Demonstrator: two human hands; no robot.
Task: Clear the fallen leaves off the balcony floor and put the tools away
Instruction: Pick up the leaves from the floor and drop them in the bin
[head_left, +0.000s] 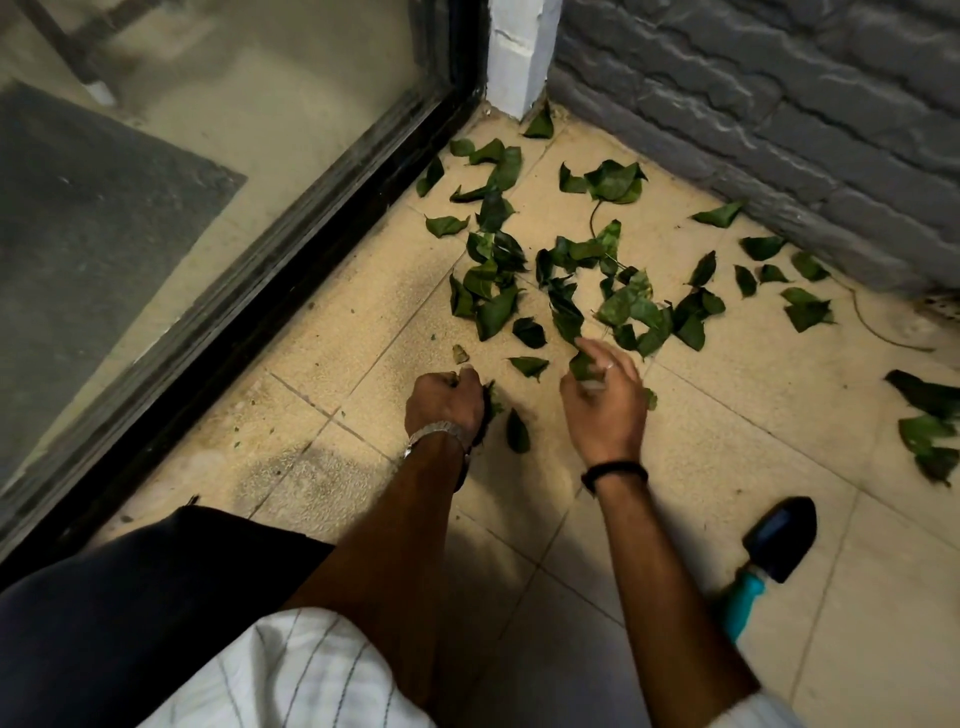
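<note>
While leaves (545, 270) litter tiled floor (727, 441), left hand (444, 400) clutches leaves; right hand (605, 395) pinches leaf.

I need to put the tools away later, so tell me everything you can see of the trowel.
The trowel is a small hand tool with a black pointed blade and a turquoise handle. It lies flat on the beige floor tiles at lower right, blade pointing away from the person, the handle's end out of clear view. Neither hand touches it.
</note>
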